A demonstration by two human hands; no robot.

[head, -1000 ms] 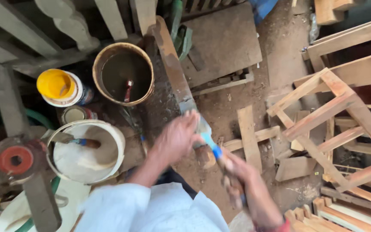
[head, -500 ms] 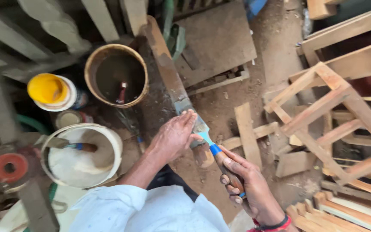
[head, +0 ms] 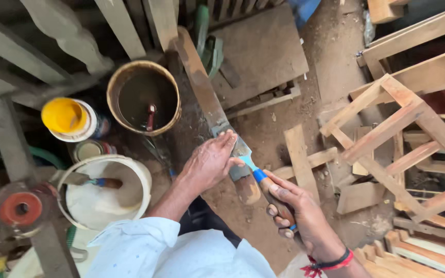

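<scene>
Pressing our left hand [head: 209,163] flat, fingers spread, on a long narrow wooden plank [head: 205,100] that slants up from our lap towards a brown bucket of dark liquid [head: 143,97]. Our right hand [head: 297,211] is clenched around the wood-and-blue handle of a flat metal putty knife [head: 248,159], blade resting on the plank just beside our left fingertips. A white tub of pale filler [head: 104,191] sits to the left.

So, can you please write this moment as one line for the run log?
left hand: flat on wooden plank | right hand: grips putty knife, blade on plank | nearby: brown bucket, white bucket
</scene>
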